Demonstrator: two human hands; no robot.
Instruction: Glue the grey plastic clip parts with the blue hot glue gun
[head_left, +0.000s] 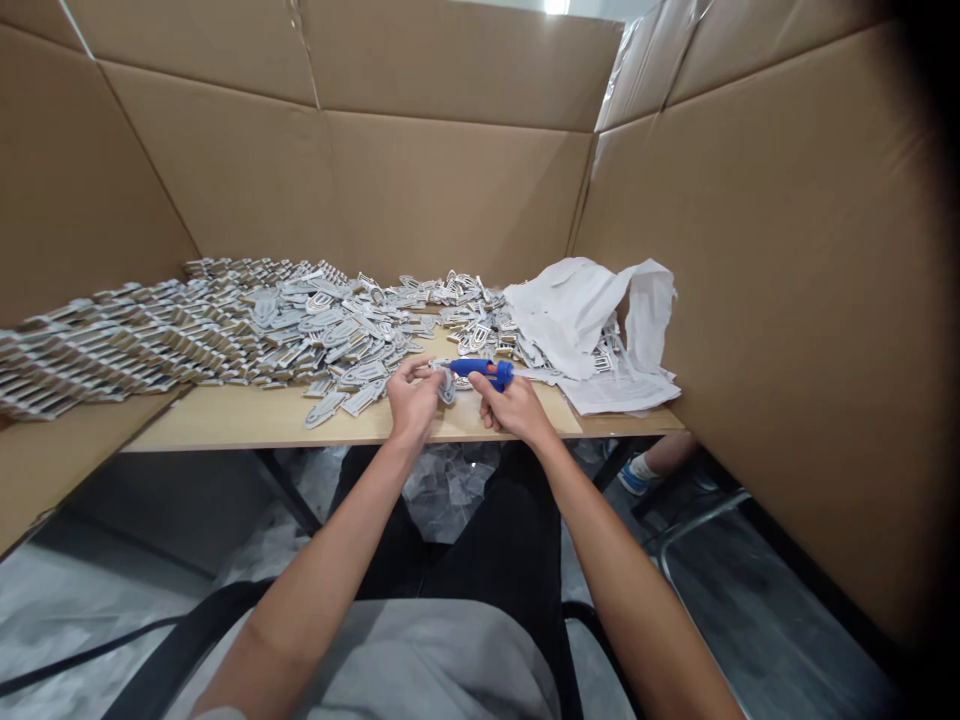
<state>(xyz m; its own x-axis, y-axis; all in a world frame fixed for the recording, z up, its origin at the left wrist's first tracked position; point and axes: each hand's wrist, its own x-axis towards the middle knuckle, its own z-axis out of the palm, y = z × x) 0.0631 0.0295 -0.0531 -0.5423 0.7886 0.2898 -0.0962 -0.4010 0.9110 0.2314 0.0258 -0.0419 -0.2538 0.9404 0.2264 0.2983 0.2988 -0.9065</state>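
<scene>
My right hand [511, 408] is closed around the grip of a blue glue gun [480, 370], whose front end points left. My left hand [415, 397] pinches a small grey-and-white flat piece [446, 387] with a rounded end, right at the tip of the glue gun. Whether the tip touches the piece I cannot tell. Just beyond and to the left of my hands spreads a loose pile of similar flat pieces [330, 325], a few of them close to the table's front edge.
Stacked rows of pieces [135, 335] fill the left side. Crumpled white paper [574, 315] lies on the right over more pieces. Tall cardboard walls [450, 190] enclose the wooden table [247, 420]. Below at right, another person's shoe [636, 477] shows; scraps litter the floor.
</scene>
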